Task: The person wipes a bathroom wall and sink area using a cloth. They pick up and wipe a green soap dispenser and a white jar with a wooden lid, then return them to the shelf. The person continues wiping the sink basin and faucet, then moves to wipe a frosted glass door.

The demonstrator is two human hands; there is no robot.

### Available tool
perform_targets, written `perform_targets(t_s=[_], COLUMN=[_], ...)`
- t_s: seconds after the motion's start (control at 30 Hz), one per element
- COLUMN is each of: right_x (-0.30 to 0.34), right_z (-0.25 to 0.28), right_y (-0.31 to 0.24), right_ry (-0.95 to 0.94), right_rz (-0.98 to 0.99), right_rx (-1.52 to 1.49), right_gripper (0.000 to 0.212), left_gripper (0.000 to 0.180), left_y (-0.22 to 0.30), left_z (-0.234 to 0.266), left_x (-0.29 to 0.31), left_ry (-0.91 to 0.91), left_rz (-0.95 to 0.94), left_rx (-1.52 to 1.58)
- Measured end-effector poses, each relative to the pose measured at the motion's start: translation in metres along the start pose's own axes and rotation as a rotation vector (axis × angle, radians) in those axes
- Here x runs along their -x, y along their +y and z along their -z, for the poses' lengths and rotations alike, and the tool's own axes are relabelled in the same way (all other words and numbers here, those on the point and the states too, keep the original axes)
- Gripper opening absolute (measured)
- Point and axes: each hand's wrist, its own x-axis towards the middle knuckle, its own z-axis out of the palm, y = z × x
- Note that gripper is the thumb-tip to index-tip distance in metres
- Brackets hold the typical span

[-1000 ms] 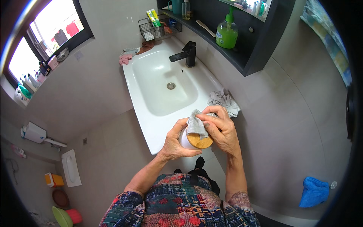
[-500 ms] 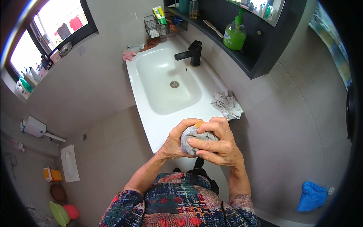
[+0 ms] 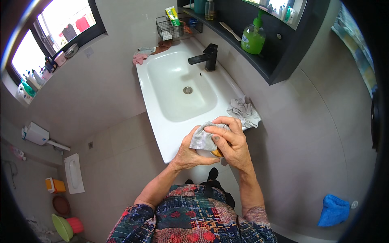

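Note:
Over the near end of the white sink counter, both my hands close round one bundle. A damp-looking grey cloth (image 3: pixel 201 139) covers most of an object with a golden-yellow edge (image 3: pixel 218 153); its kind stays hidden. My left hand (image 3: pixel 187 154) cups the bundle from the left, its thumb stretched along the lower side. With bent fingers, my right hand (image 3: pixel 236 145) presses the cloth onto the object from the right. Just beyond my right hand, a second crumpled grey cloth (image 3: pixel 242 109) lies on the counter's corner.
The white washbasin (image 3: pixel 162 109) has a black faucet (image 3: pixel 208 58). Right of it juts a dark shelf (image 3: pixel 259 60) with a green soap pump bottle (image 3: pixel 253 38). A wire basket (image 3: pixel 164 29) and small cloths (image 3: pixel 140 58) sit at the far end. A blue cloth (image 3: pixel 334 210) hangs lower right.
My right hand has turned and shifted slightly up, its thumb now across the cloth. The yellow edge shows at the bundle's lower side instead of its top. My left thumb has come into sight.

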Motion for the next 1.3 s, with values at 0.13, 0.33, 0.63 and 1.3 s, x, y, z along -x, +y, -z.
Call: perform_targets(t_s=[0.13, 0.33, 0.63, 1.3], right_x=[0.01, 0.035, 0.007, 0.006], right_z=[0.005, 0.041, 0.017, -0.012], right_y=[-0.005, -0.012, -0.04, -0.023], right_ry=[-0.082, -0.124, -0.091, -0.127], right_rz=[0.145, -0.097, 0.02, 0.211], right_rx=[0.078, 0.251, 0.096, 0.146], right_gripper=[0.029, 0.033, 0.054, 0.037], left_gripper=[0.082, 0.08, 0.078, 0.072], left_y=[-0.003, -0.008, -0.002, 0.0], left_z=[0.006, 0.024, 0.007, 0.009], left_x=[-0.002, -0.002, 0.001, 0.018], left_ry=[0.062, 0.173, 0.084, 0.079], left_rz=[0.049, 0.045, 0.031, 0.096], left_rx=[0.101, 0.097, -0.104, -0.154])
